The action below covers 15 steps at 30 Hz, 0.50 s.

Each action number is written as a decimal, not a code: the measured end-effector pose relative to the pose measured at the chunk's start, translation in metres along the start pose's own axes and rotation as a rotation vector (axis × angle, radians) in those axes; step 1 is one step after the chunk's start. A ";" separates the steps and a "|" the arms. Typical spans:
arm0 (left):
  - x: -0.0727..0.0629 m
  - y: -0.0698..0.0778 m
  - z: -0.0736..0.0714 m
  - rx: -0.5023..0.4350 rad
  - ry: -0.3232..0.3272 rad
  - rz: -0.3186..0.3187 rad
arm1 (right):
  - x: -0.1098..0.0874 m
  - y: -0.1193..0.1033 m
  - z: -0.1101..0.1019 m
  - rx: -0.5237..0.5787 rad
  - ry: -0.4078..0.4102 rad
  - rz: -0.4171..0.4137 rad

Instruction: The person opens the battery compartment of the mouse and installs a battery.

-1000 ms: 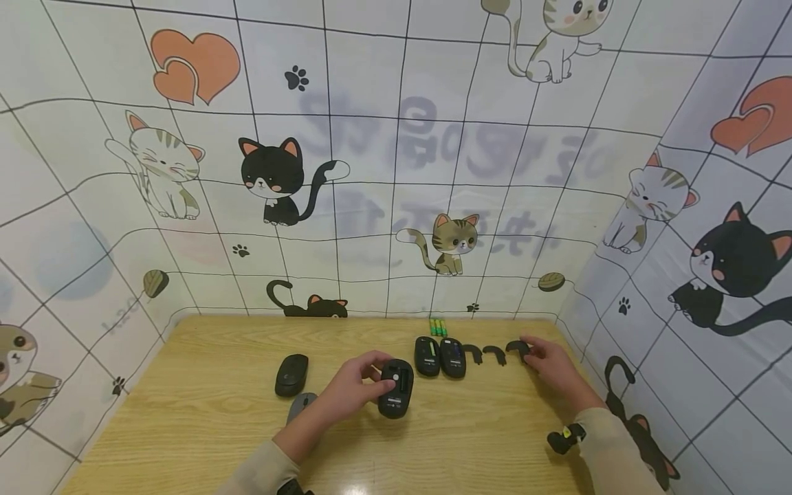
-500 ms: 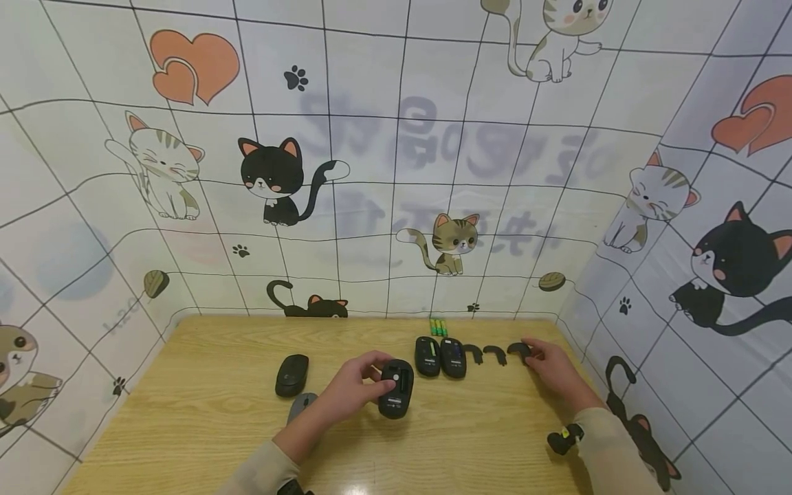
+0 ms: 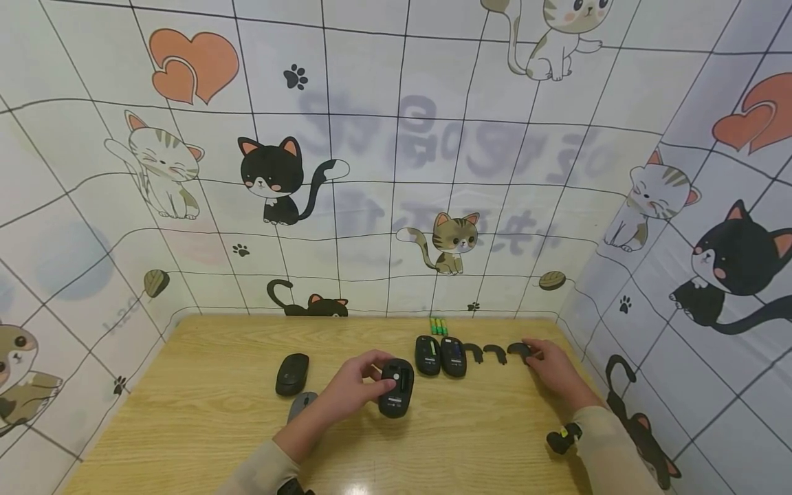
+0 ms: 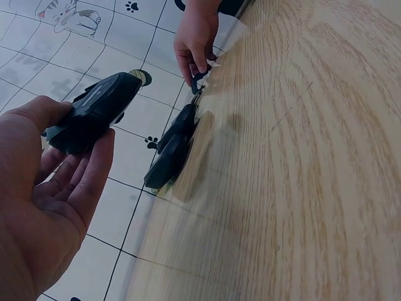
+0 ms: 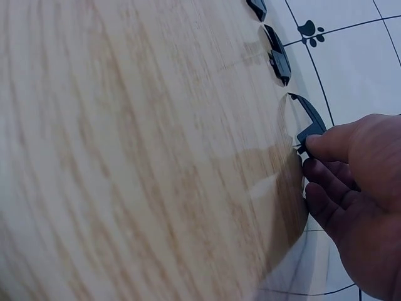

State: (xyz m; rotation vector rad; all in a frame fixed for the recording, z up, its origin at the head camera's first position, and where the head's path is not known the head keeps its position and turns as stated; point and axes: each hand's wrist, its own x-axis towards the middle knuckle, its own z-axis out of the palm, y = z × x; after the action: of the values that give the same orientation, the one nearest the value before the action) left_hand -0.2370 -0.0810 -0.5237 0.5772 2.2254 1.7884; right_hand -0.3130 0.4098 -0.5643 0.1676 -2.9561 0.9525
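My left hand (image 3: 357,388) holds a black computer mouse (image 3: 399,395) up off the table, its underside with an uncovered battery slot facing me. Fingers and thumb grip it from its left side, as the left wrist view shows. At the far right my right hand (image 3: 553,366) pinches one end of a curved black battery cover (image 3: 518,349) between thumb and fingers, at the table surface. Two similar covers (image 3: 495,353) lie in a row to its left. Beside them, two more mice (image 3: 453,357) rest underside up, one with a green battery (image 3: 434,349) showing in its slot.
Several green batteries (image 3: 438,326) lie at the table's back edge. A black mouse (image 3: 292,375) stands at left, and a grey mouse (image 3: 301,405) is partly hidden behind my left forearm. A cat-print cloth (image 3: 371,151) encloses the wooden table (image 3: 216,419) behind and at the sides.
My right hand and the cover it pinches have shifted very slightly to the right. The left hand and its mouse have stayed in place.
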 end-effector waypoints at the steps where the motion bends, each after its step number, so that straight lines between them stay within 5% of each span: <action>1: 0.000 0.000 0.000 -0.001 0.000 0.000 | 0.000 0.000 0.000 0.000 0.001 0.000; 15: 0.000 -0.001 0.001 -0.004 0.000 -0.002 | -0.001 -0.003 0.000 0.005 -0.004 -0.004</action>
State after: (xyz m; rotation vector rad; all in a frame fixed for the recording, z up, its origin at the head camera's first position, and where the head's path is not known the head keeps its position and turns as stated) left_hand -0.2372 -0.0804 -0.5246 0.5741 2.2211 1.7914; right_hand -0.3114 0.4077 -0.5622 0.1756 -2.9567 0.9596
